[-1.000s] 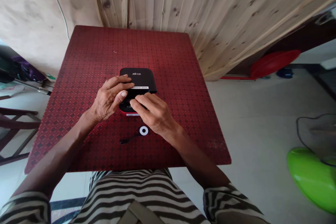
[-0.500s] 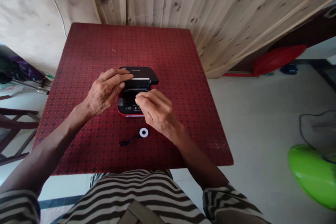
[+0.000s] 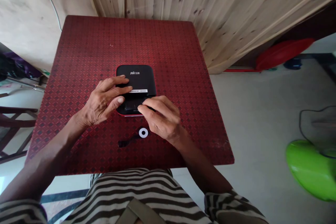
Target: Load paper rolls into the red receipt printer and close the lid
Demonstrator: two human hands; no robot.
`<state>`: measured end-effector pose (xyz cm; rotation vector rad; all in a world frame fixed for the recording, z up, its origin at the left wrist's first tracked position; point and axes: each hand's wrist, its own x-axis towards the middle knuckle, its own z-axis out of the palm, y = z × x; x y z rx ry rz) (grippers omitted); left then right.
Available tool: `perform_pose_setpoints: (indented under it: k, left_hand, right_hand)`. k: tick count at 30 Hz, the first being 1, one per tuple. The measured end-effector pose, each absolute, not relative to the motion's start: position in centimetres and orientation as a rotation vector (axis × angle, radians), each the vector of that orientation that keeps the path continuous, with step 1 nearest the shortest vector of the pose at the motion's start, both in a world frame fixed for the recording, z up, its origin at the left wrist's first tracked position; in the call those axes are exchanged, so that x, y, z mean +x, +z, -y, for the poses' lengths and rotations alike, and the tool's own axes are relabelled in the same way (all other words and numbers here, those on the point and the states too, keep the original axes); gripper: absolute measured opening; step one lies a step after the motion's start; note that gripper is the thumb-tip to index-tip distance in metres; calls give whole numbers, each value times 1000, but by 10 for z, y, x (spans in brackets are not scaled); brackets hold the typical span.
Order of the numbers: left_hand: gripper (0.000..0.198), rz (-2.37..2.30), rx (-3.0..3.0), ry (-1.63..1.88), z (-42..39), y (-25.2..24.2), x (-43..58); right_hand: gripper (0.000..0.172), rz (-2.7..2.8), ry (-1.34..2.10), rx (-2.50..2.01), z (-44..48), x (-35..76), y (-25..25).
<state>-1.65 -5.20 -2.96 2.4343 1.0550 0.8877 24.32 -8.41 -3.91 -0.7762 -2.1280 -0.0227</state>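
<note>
A small black device with a red base (image 3: 138, 78) lies in the middle of the red patterned table (image 3: 168, 49), its lid down flat. My left hand (image 3: 103, 101) rests on the device's left side with fingers stretched across the lid. My right hand (image 3: 160, 117) has its fingers curled against the device's near right edge, pressing on it. A small white ring-shaped roll (image 3: 143, 132) and a short black cord (image 3: 125, 142) lie on the table just in front of the device, below my right hand.
A wooden plank wall (image 3: 210, 3) stands behind the table. A dark wooden chair (image 3: 10, 126) is at the left. On the floor at the right are a green plastic object (image 3: 312, 168) and a red item (image 3: 283, 50) against the wall.
Half a second ago the device's lid was lifted, showing the inside; now it lies down flat. My left fingers came down with it and my right hand shifted slightly toward the near edge.
</note>
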Motion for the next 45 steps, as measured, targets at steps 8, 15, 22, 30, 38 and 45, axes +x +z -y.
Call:
perform_pose_setpoints:
  k: [8, 15, 22, 30, 38, 45]
  left_hand:
    - [69, -970, 2677, 836, 52, -28, -20]
    - [83, -1011, 2789, 817, 54, -32, -18]
    - [74, -1300, 2614, 1065, 87, -43, -17]
    - [64, -1402, 2674, 1182, 104, -63, -16]
    - [70, -1344, 2658, 1262, 105, -67, -16]
    - [68, -1373, 2659, 1232, 106, -60, -15]
  right_hand:
    - [21, 2099, -108, -767, 84, 242, -40]
    - [33, 2027, -8, -796, 83, 248, -38]
    - [28, 1507, 485, -1182, 73, 262, -73]
    - [43, 1557, 730, -1242, 65, 245, -109]
    - [41, 1569, 744, -1228, 66, 244, -105]
    - [39, 1555, 740, -1195, 65, 242, -107]
